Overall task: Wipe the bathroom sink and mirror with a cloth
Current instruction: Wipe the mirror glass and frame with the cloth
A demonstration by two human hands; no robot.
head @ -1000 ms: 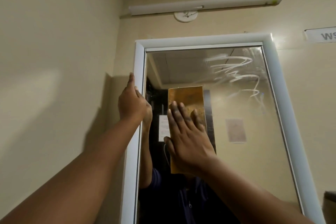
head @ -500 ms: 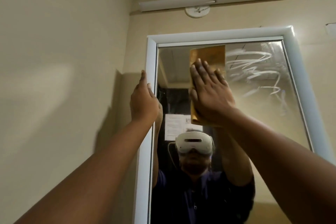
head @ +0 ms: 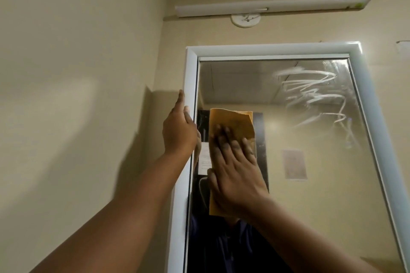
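The right hand [head: 235,175] presses a folded yellow-orange cloth [head: 230,124] flat against the glass of the white-framed wall mirror [head: 288,139], with its fingers straight and spread. The left hand [head: 178,131] rests on the mirror's left frame edge, fingers straight. White smear streaks [head: 315,95] remain in the mirror's upper right part.

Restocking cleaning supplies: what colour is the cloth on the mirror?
Orange-yellow cloth, clearest in the head view.

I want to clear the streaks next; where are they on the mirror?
In the head view, the white streaks sit in the mirror's upper right, up and right of the cloth.
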